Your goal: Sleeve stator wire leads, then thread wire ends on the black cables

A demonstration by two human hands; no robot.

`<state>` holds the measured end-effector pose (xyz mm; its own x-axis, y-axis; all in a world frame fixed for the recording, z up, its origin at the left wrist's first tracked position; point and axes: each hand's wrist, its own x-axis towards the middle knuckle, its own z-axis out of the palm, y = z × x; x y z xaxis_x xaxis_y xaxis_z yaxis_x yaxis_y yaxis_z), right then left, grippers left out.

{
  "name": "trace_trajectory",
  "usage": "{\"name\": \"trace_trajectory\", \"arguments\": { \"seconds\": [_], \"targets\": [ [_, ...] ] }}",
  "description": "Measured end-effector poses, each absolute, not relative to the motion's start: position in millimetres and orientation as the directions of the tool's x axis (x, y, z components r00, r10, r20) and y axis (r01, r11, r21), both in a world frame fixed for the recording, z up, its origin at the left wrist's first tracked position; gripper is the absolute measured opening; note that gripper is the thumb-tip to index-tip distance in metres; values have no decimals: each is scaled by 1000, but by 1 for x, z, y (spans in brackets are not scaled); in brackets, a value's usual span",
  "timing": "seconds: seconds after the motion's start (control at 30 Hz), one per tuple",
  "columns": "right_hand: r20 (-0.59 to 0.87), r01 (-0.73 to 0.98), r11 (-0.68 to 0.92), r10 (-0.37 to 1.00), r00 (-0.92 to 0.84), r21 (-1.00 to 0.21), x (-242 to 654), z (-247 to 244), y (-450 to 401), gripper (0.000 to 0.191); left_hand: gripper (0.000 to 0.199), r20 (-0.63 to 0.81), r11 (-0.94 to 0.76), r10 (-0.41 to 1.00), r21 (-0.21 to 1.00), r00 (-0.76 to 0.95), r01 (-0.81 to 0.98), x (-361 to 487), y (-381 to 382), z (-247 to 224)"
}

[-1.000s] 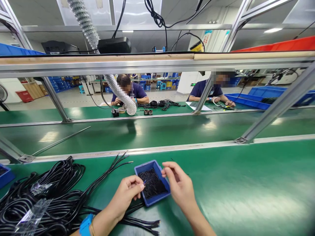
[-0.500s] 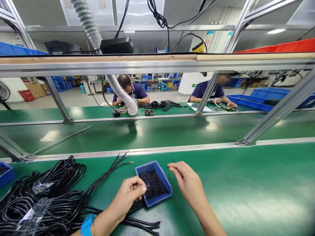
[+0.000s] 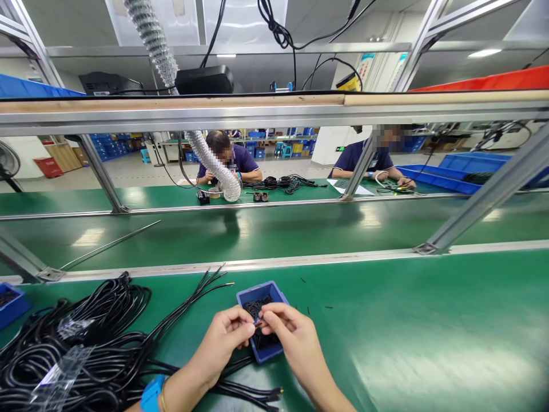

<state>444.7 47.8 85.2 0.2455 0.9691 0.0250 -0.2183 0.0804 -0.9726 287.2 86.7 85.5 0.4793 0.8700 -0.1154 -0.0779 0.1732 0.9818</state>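
My left hand [image 3: 223, 340] pinches the stripped end of a black cable, where thin blue and brown wires [image 3: 258, 323] poke out between the fingertips. My right hand [image 3: 295, 335] is closed in a pinch right against those wires; the small black tube at its fingertips is mostly hidden. Both hands are over a blue bin [image 3: 242, 296] filled with short black tubes [image 3: 266, 343]. Left of the hands lies a heap of coiled black cables [image 3: 98, 343], some bundled with clear tape. More cable ends [image 3: 261, 393] stretch out below my left wrist.
A few loose black tubes [image 3: 328, 307] lie on the green bench right of the bin. Another blue bin [image 3: 12, 303] is at the left edge. A metal frame rail [image 3: 274, 262] runs behind. Across it, two people [image 3: 244, 163] sit at work near a silver duct hose [image 3: 229, 186].
My right hand has moved left from beside the bin to meet my left hand over it. My left hand has stayed almost still, holding the wires.
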Motion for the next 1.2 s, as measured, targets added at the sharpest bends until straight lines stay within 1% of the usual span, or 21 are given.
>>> {"name": "trace_trajectory", "arguments": {
  "seconds": [0.13,0.23,0.3,0.37,0.43,0.5,0.53,0.57,0.6,0.63,0.67,0.7,0.9,1.0,1.03,1.1,1.13,1.2],
  "targets": [
    [52,-184,106,958,281,-977,445,83,46,39,43,-124,181,870,981,477,-75,286,86,84],
    [93,-105,126,957,273,-986,444,79,44,39,42,-121,178,871,981,476,-75,286,86,83],
    [169,3,174,953,250,-985,444,77,44,36,42,-119,174,876,982,468,-77,286,87,83],
    [278,131,256,940,195,-958,447,75,45,34,43,-131,183,888,980,440,-79,286,88,83],
    [366,265,321,921,137,-909,451,72,49,38,46,-148,197,901,977,408,-81,286,88,83],
    [408,484,317,909,92,-816,453,67,54,37,44,-162,214,900,973,404,-87,286,88,83],
    [406,631,282,912,57,-723,453,64,56,32,40,-170,226,894,970,413,-89,286,88,83],
    [388,767,239,921,14,-595,452,61,59,25,36,-180,240,887,967,426,-90,286,88,83],
    [354,865,203,935,-32,-459,450,59,61,17,31,-191,254,879,963,437,-91,287,87,83],
    [312,921,181,948,-69,-344,448,57,62,10,28,-201,267,873,960,445,-91,287,86,83],
    [277,947,172,956,-95,-271,446,56,63,6,25,-210,277,868,957,449,-89,287,85,83],
    [259,957,171,960,-108,-236,444,55,64,6,23,-216,283,866,955,452,-86,287,85,84],
    [257,962,147,963,-85,-231,451,65,62,12,22,-220,275,848,960,483,-46,289,84,89],
    [297,943,204,947,-122,-263,460,70,59,16,22,-213,259,847,965,487,-29,288,85,88],
    [325,921,254,933,-153,-296,461,72,58,18,23,-209,254,848,967,488,-27,288,85,87],
    [395,822,375,896,-203,-428,463,75,55,21,26,-200,244,848,969,490,-27,288,86,84],
    [426,747,421,882,-203,-515,463,77,54,21,26,-197,241,848,970,492,-27,288,86,83],
    [457,590,445,878,-140,-674,463,81,52,22,27,-200,244,846,969,494,-26,288,87,82]
  ]
}}
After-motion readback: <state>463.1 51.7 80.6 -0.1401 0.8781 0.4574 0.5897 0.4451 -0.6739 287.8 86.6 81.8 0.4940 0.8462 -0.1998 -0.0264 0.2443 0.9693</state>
